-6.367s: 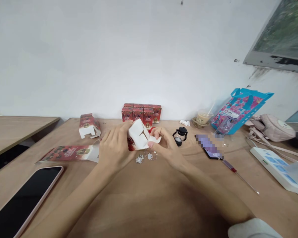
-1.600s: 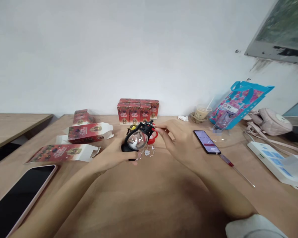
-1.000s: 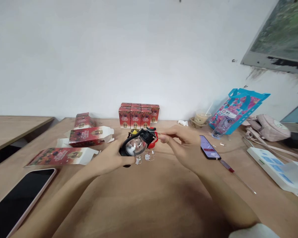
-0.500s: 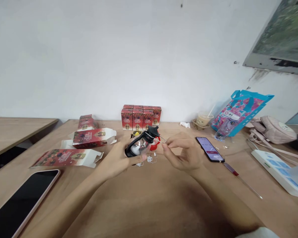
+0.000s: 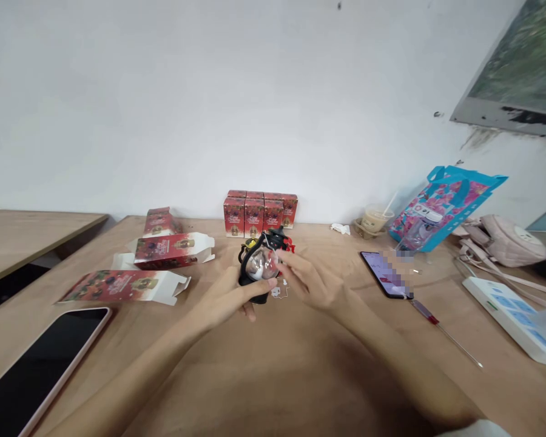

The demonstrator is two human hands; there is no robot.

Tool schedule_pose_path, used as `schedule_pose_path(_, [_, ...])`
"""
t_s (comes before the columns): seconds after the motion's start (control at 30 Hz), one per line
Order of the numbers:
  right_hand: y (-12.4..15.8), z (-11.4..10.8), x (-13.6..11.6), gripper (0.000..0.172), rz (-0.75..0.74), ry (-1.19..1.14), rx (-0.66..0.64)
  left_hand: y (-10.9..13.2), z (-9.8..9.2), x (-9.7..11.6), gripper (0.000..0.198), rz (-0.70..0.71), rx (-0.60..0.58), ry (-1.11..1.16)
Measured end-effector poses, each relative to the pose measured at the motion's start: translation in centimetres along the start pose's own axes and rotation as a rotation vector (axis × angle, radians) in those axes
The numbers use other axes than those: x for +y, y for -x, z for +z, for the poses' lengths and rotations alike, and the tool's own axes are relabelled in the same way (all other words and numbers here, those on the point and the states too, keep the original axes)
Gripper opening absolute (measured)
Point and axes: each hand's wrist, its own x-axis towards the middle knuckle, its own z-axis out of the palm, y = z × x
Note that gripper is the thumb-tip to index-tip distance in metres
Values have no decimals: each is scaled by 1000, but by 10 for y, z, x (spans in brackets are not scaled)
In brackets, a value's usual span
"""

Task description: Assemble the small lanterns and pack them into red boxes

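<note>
Pale wood of the table (image 5: 273, 370) lies nearest us, with a dark phone in a pink case (image 5: 40, 364) flat at our left. Beyond it, our left hand (image 5: 230, 298) grips the base of a small lantern (image 5: 259, 267), black plastic framing a clear, rounded globe, held just above the tabletop at its middle. A moment ago the lantern lay tilted on its side while our right hand (image 5: 313, 282) pinched its thin wire away from the top. Now it stands nearly upright and that hand has closed in, fingertips resting on the globe's right side, so both hands steady it and the wire no longer looks pulled. Tiny white pieces (image 5: 277, 292) lie on the wood just beneath. To the left are a flattened red carton (image 5: 122, 285) and an opened one (image 5: 173, 250), glossy card with white flaps. To the right lie a lit phone (image 5: 386, 274) and a slim red-handled screwdriver (image 5: 437, 325). Against the wall stands a row of red boxes (image 5: 260, 213).
</note>
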Motion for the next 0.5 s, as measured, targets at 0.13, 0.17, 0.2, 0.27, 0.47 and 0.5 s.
schedule_pose_path(0.13, [-7, -18, 19, 19, 242, -46, 169, 3, -8, 2, 57, 197, 4, -259])
schedule_pose_path(0.17, [-8, -22, 24, 13, 292, -80, 199, 5, -11, 3, 57, 262, -9, -363])
schedule_pose_path(0.2, [-8, -24, 29, 9, 338, -124, 210, 6, -14, 4, 56, 325, -21, -463])
schedule_pose_path(0.27, [-7, -25, 35, 5, 423, -226, 163, 8, -19, 6, 55, 427, -32, -622])
schedule_pose_path(0.47, [-1, -9, 28, 14, 446, -440, -282, 9, -19, 8, 46, 520, -156, -770])
schedule_pose_path(0.5, [0, -6, 26, 14, 439, -486, -338, 9, -16, 7, 44, 515, -168, -768])
